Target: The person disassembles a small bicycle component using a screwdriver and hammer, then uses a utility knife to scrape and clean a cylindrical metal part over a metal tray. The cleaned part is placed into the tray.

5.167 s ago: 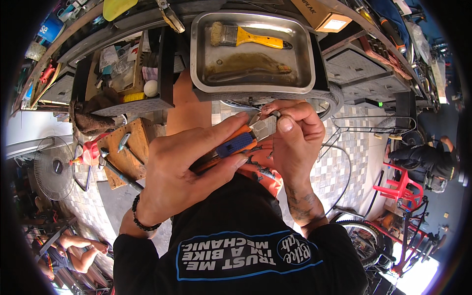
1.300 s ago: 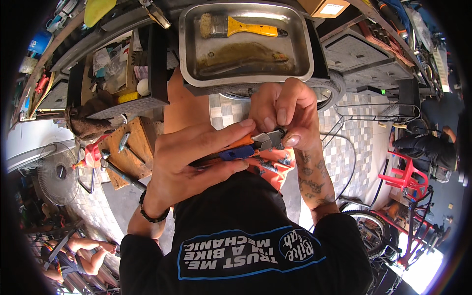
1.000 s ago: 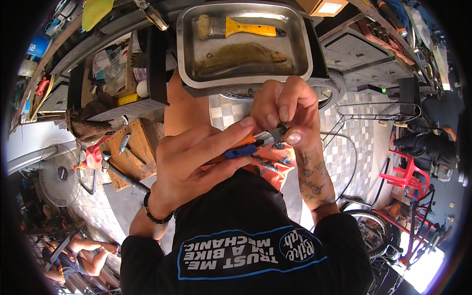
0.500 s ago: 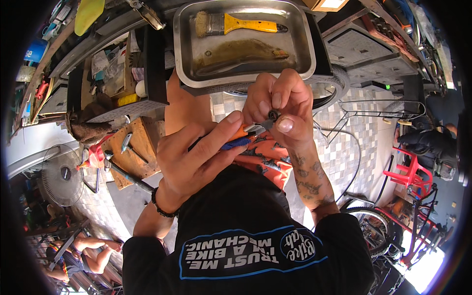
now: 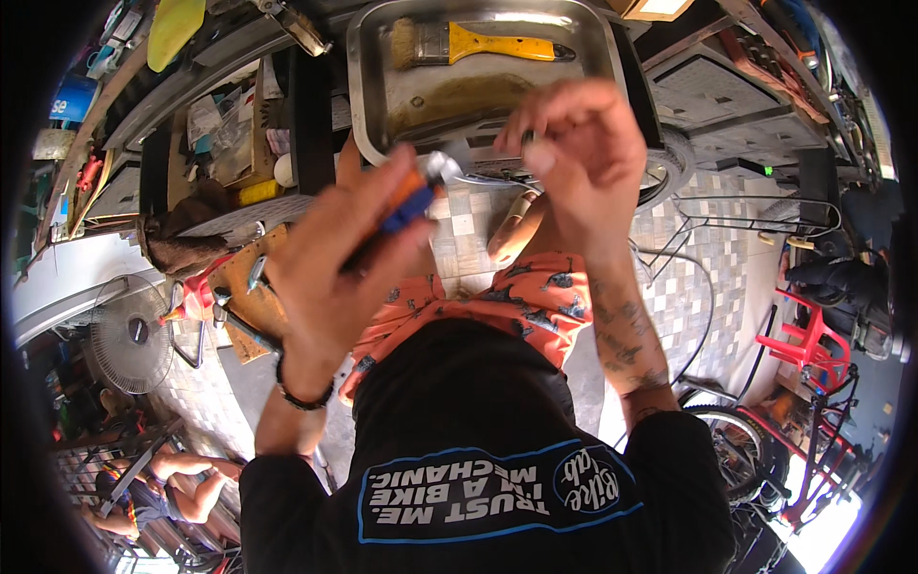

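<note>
My left hand (image 5: 320,253), blurred by motion, is closed around an orange-and-blue handheld tool (image 5: 411,206) with a shiny metal end; its exact kind is unclear. My right hand (image 5: 598,153) is raised over the near right edge of a metal tray (image 5: 361,120), thumb and fingers pinching a small dark part (image 5: 529,139) that is mostly covered. Inside the tray lie a yellow-handled paintbrush (image 5: 492,45) and a shallow pool of brownish liquid (image 5: 469,99). The two hands are apart.
At left, an open drawer (image 5: 215,143) holds mixed small items, and a wooden box (image 5: 239,306) has tools on it. A fan (image 5: 134,335) stands beyond. On the right are a bicycle wheel (image 5: 732,450), a metal stand (image 5: 755,215) and a red chair (image 5: 808,340). Another person (image 5: 158,493) sits lower left.
My hands have moved apart and up toward the tray. The left has drawn away from the small part with the tool, whose metal end now points up; the right still pinches the part.
</note>
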